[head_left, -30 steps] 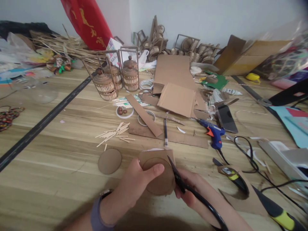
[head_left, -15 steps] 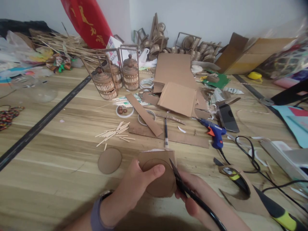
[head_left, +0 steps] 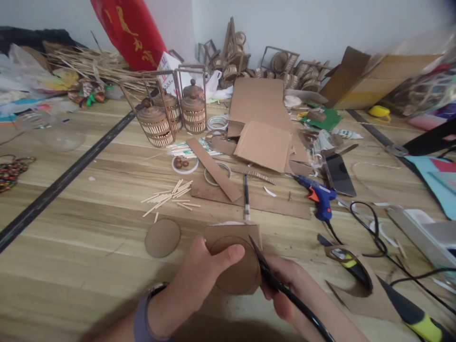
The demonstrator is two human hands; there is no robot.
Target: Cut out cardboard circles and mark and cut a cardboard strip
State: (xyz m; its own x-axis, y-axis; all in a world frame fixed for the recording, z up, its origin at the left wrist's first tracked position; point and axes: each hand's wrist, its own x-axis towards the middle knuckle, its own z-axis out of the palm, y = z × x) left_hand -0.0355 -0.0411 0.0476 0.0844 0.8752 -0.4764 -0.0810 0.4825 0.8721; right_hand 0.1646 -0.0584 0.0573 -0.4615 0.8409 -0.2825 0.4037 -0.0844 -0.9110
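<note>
At six o'clock in our view, our left hand (head_left: 210, 265) clamped the cardboard piece (head_left: 240, 271), thumb across its drawn circle, probably to keep it steady. Our right hand (head_left: 287, 275) gripped black scissors (head_left: 266, 268), blades near the circle's two o'clock edge, apparently to track that line. A cardboard disc (head_left: 163, 238) lay at about ten o'clock from the piece

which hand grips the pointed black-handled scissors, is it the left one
No, the right hand grips the scissors, while the left hand holds the flat brown cardboard piece.
</note>
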